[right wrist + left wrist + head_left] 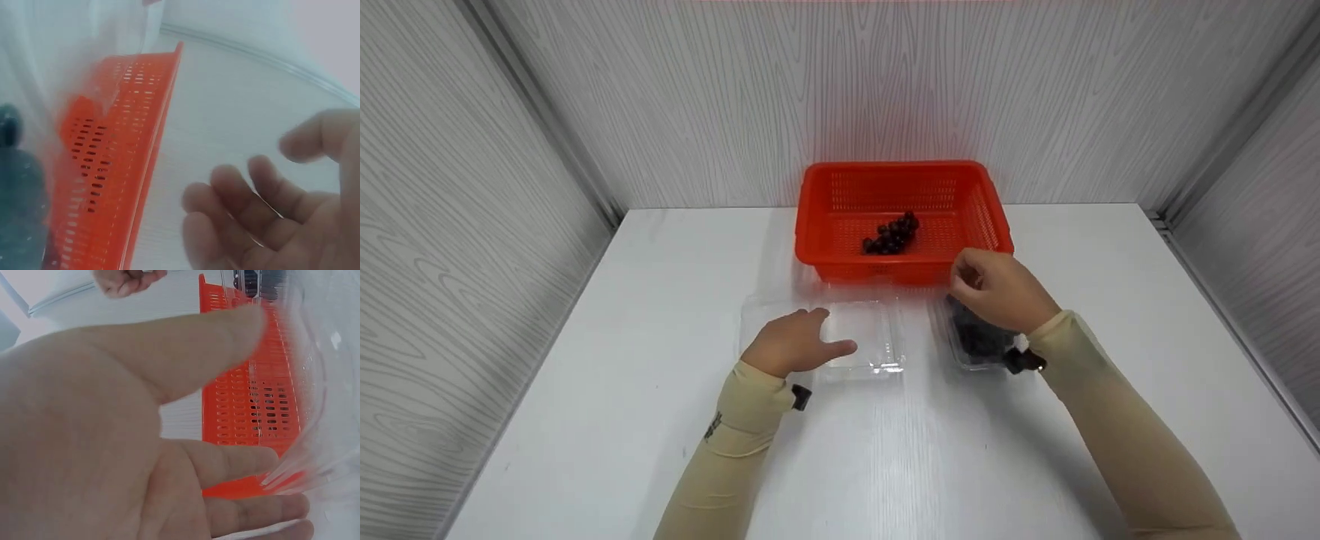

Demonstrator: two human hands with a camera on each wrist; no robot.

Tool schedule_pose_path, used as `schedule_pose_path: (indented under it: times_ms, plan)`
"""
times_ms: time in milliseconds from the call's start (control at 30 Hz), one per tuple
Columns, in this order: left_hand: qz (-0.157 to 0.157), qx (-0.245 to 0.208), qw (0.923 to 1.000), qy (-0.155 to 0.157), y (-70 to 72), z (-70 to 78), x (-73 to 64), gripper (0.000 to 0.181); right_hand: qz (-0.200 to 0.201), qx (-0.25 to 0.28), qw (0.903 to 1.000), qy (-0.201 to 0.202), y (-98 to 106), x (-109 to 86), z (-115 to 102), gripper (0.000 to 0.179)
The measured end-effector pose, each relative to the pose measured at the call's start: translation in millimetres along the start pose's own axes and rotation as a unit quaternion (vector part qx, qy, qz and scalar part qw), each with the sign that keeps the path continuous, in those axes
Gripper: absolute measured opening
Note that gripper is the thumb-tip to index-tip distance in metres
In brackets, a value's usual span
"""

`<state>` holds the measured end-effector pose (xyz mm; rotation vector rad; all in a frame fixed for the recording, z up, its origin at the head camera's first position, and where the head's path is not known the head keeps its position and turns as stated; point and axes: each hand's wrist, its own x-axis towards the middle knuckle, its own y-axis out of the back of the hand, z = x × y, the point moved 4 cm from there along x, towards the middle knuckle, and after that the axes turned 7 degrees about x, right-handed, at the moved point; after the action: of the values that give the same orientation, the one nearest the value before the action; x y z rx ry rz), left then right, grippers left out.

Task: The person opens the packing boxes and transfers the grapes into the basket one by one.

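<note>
My left hand (791, 343) hovers at a clear plastic box piece (870, 334), thumb spread wide from the fingers. In the left wrist view, transparent plastic (332, 399) lies just beyond the fingertips; contact is hard to tell. Above the clear container (975, 366) of dark fruit (979, 334) is my right hand (997, 289), covering part of it. Its fingers bend loosely, and the right wrist view shows a gap between thumb (309, 138) and fingertips, with nothing held. A bunch of dark grapes (892, 234) lies in the red basket (900, 270).
The basket stands at the back of the white table (885, 465), close to the wood-grain back wall (697, 105). Panels rise on both sides, including the left wall (450, 225). Both forearms reach in from the front.
</note>
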<state>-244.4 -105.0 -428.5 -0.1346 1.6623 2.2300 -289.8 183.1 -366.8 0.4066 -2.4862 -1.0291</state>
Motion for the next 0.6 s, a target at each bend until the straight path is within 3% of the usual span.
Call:
schedule_pose_path:
  times_ms: [167, 367, 600]
  plan:
    - [-0.003, -0.002, 1.0, -0.001, -3.3, 1.4, 1.2, 0.084, -0.036, -0.058, 0.9974, -0.024, -4, -23.3, 10, 0.008]
    - [-0.015, 0.012, 0.9998, -0.002, -4.6, 4.2, -0.2, 0.075, -0.059, -0.145, 0.9841, -0.084, 2, -49.0, 17, 0.009]
    - [-0.028, 0.024, 0.999, 0.022, -3.1, 3.8, -2.8, 0.067, -0.073, -0.149, 0.9802, -0.108, -4, -52.7, 19, 0.024]
